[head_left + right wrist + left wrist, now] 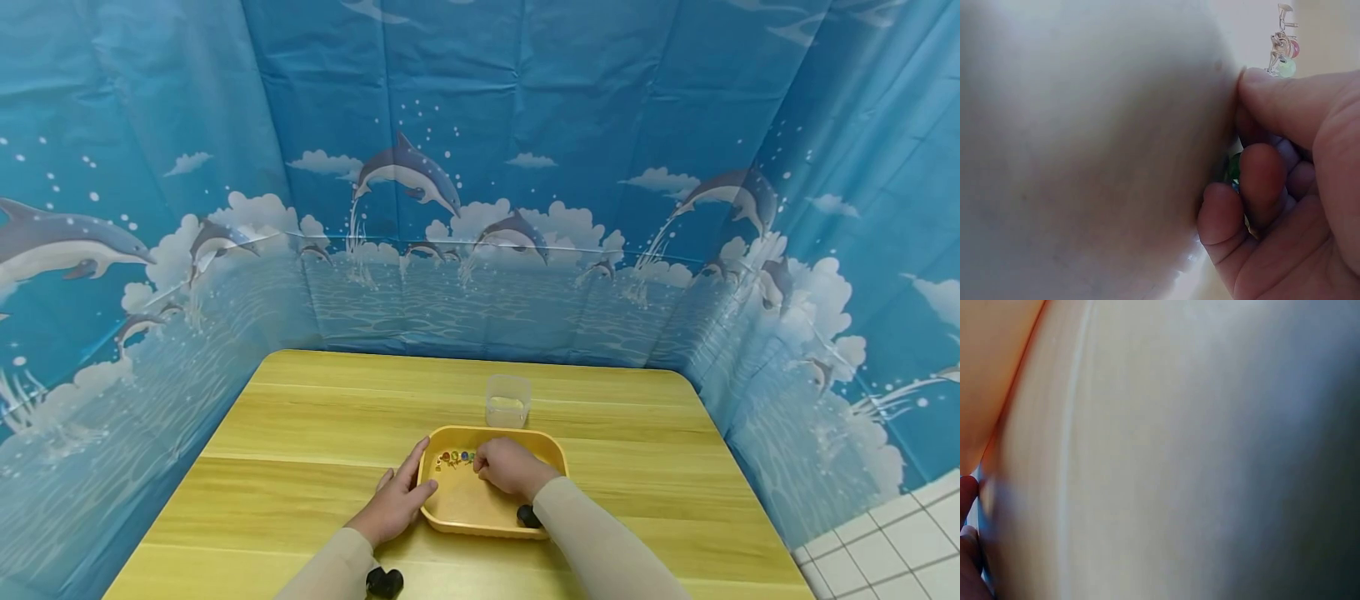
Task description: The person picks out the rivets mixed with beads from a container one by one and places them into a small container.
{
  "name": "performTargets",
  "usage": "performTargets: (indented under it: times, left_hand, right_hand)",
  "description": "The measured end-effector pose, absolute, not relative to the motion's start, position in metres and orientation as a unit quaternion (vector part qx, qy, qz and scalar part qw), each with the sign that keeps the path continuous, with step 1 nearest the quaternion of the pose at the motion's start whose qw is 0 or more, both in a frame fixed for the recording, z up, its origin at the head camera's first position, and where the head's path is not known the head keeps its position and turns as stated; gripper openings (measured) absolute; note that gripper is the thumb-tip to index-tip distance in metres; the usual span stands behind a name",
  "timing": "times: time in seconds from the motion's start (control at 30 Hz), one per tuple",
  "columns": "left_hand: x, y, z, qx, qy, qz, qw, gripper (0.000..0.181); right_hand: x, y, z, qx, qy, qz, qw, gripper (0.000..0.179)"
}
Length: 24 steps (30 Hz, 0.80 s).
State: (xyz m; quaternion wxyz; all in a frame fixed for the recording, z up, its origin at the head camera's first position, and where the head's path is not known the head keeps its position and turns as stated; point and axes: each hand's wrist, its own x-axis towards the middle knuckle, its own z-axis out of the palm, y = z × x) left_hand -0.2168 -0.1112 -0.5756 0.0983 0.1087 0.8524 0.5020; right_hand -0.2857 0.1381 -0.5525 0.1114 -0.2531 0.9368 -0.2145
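Observation:
A shallow yellow tray [480, 528] sits on the wooden table. My left hand [395, 502] rests against its left rim, fingers extended along the outside and the thumb reaching over the edge. Two of its fingertips [967, 487] show in the left wrist view. Over the tray's inside is my right hand [512, 467], its fingers curled and fingertips low beside a row of small gold-coloured charms [446, 457] with coloured beads. A green bead [1234, 167] shows past the curled fingers in the right wrist view; I cannot tell whether the fingertips pinch a charm.
A clear plastic container [508, 402] stands just behind the tray. Black wrist devices show by the left sleeve [385, 582] and by the right wrist [528, 517]. Dolphin-printed curtains [517, 300] enclose the table's back and sides.

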Motion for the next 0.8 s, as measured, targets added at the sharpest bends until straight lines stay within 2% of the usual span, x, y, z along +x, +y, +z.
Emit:
performTargets:
  times: [0.8]
  left_hand:
    - [-0.2184,-0.1119,-0.5764,0.107,0.852,0.502,0.103,0.071]
  right_hand:
    - [-0.2903,0.1411,-0.5588,-0.242,0.924,-0.264,0.132,0.012]
